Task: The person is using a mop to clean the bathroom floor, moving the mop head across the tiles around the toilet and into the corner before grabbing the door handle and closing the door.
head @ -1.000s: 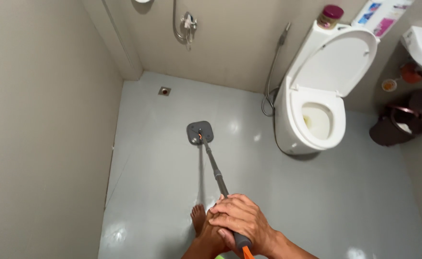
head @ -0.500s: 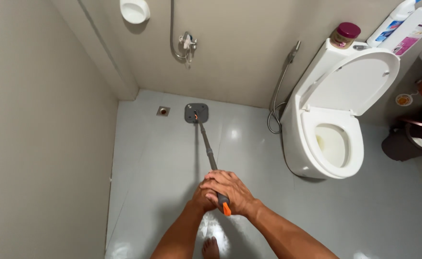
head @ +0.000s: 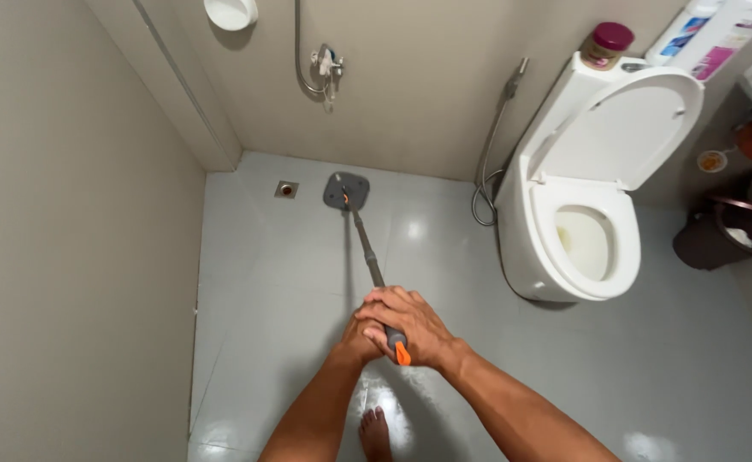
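Right hand (head: 410,325) over left hand (head: 361,338), clamped on mop handle (head: 367,252), white bottles (head: 710,30) with pink and blue labels behind toilet tank (head: 564,85)

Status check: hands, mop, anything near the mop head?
Right hand over left hand, both clamped on the grey pole of the long-handled flat mop. Grey mop head flat on floor near back wall. Square floor drain just beside it, apart.

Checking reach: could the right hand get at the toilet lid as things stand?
Probably not: the right hand is wrapped round the mop handle, and the raised toilet lid stands well off, though bare floor lies between.
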